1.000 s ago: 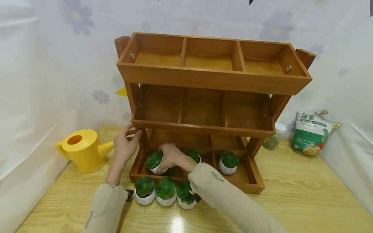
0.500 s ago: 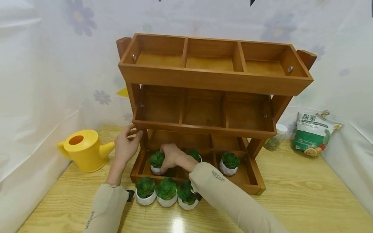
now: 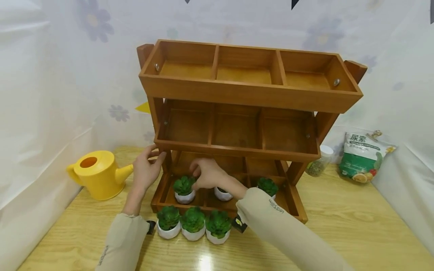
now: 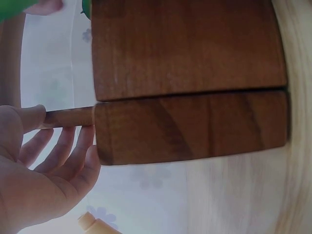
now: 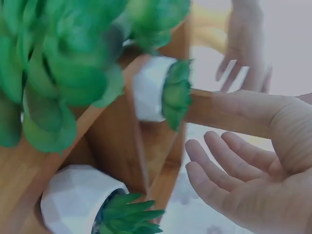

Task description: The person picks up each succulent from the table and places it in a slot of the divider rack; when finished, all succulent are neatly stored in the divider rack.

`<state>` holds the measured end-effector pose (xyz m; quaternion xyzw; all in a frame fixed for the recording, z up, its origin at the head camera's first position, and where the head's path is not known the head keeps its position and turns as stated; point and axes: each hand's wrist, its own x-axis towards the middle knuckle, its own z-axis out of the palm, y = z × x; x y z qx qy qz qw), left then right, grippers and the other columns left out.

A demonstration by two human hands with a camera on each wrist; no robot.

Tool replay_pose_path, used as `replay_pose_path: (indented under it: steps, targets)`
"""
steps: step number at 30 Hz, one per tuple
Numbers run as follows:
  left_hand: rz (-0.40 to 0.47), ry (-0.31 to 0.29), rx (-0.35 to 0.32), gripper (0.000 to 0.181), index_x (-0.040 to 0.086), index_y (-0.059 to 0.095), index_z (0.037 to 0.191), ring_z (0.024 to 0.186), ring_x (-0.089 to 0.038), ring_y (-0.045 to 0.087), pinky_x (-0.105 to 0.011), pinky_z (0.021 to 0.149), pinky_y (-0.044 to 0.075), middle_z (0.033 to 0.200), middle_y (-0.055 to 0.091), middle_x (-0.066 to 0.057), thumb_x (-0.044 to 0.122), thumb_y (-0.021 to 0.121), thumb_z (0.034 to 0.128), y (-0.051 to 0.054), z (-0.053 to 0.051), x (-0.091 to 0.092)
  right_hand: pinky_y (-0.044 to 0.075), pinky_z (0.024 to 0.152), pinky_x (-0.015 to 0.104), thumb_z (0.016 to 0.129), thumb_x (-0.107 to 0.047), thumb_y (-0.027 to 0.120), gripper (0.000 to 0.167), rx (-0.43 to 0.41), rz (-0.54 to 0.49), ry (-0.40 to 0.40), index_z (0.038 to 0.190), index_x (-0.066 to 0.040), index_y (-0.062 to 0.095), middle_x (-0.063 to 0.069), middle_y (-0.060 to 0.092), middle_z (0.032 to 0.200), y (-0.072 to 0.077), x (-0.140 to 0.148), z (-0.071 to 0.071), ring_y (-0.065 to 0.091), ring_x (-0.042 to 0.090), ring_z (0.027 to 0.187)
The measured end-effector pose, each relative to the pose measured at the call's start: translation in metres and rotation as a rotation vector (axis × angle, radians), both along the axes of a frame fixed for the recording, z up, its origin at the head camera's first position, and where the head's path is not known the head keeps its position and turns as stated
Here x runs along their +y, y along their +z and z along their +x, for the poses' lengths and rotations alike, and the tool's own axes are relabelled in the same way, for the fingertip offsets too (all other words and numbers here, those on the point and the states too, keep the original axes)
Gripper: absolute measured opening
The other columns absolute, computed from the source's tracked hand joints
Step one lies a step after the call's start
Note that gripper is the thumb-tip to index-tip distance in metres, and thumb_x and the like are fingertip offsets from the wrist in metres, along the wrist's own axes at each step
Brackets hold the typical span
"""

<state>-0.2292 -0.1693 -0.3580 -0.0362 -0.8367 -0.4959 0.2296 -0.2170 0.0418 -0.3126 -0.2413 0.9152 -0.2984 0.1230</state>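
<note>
A brown wooden three-tier shelf [image 3: 251, 95] stands on the table. My left hand [image 3: 146, 169] grips its left upright [image 4: 73, 117], thumb on one side and fingers on the other. My right hand [image 3: 208, 174] hovers over the bottom tier, fingers loosely bent with nothing between them. Just left of it, a potted succulent [image 3: 184, 190] stands upright in the bottom tier's left compartment. The middle compartment has another white pot [image 3: 223, 194], its plant hidden by my hand. A third potted succulent [image 3: 267, 186] sits at right, partly behind my right sleeve.
In front of the shelf stand three potted succulents [image 3: 193, 224] in a row. A yellow watering can [image 3: 98, 175] is at the left. A lidded jar [image 3: 320, 161] and a green-and-white bag [image 3: 363, 156] stand at the right.
My right hand has let go of the left potted succulent, which now stands in its compartment, and has moved up and to the right. The left hand stays on the upright.
</note>
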Motion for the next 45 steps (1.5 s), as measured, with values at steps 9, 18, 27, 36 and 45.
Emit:
replay_pose_path:
  steps: [9,18,27,36,45]
  targets:
    - [-0.008,0.0,-0.006,0.038,0.001,0.057,0.129,0.096,-0.04,0.065,-0.052,0.082,0.054,0.111,0.064,-0.027,0.017,0.062,0.0947,-0.001,-0.001,-0.001,0.054,0.069,0.023,0.078,-0.008,0.078,0.034,0.044,-0.292,0.085,0.109,-0.003,0.063,0.01,0.068,0.098,0.004,0.03,0.035,0.064,0.013,0.078]
    - [-0.01,-0.004,-0.01,0.038,0.001,0.057,0.129,0.094,-0.04,0.065,-0.051,0.081,0.054,0.111,0.064,-0.026,0.016,0.061,0.0949,-0.001,-0.002,0.0,0.056,0.073,0.029,0.081,-0.012,0.077,0.032,-0.059,-0.457,0.042,0.11,-0.006,0.064,0.008,0.067,0.1,-0.019,0.07,0.076,0.065,0.016,0.084]
    - [-0.008,-0.005,-0.008,0.037,0.002,0.057,0.129,0.093,-0.04,0.066,-0.051,0.08,0.054,0.11,0.064,-0.026,0.015,0.062,0.0945,-0.001,-0.002,0.0,0.056,0.079,0.034,0.085,-0.01,0.073,0.035,-0.061,-0.642,-0.024,0.115,-0.001,0.059,0.013,0.063,0.107,-0.038,0.103,0.091,0.064,0.032,0.094]
    - [-0.005,-0.004,0.01,0.037,0.0,0.058,0.128,0.099,-0.039,0.064,-0.052,0.082,0.054,0.111,0.064,-0.026,0.016,0.062,0.0945,-0.003,-0.003,-0.001,0.056,0.075,0.03,0.084,-0.017,0.075,0.035,0.012,-0.559,-0.096,0.113,-0.002,0.061,0.012,0.065,0.103,-0.051,0.106,0.094,0.064,0.029,0.09]
    - [-0.004,0.0,0.01,0.037,0.0,0.058,0.128,0.099,-0.039,0.063,-0.052,0.083,0.053,0.112,0.064,-0.026,0.016,0.061,0.0949,-0.002,-0.002,0.0,0.054,0.069,0.03,0.081,-0.033,0.078,0.039,0.058,-0.363,-0.213,0.106,-0.007,0.066,0.003,0.068,0.095,-0.058,0.111,0.105,0.062,0.014,0.079]
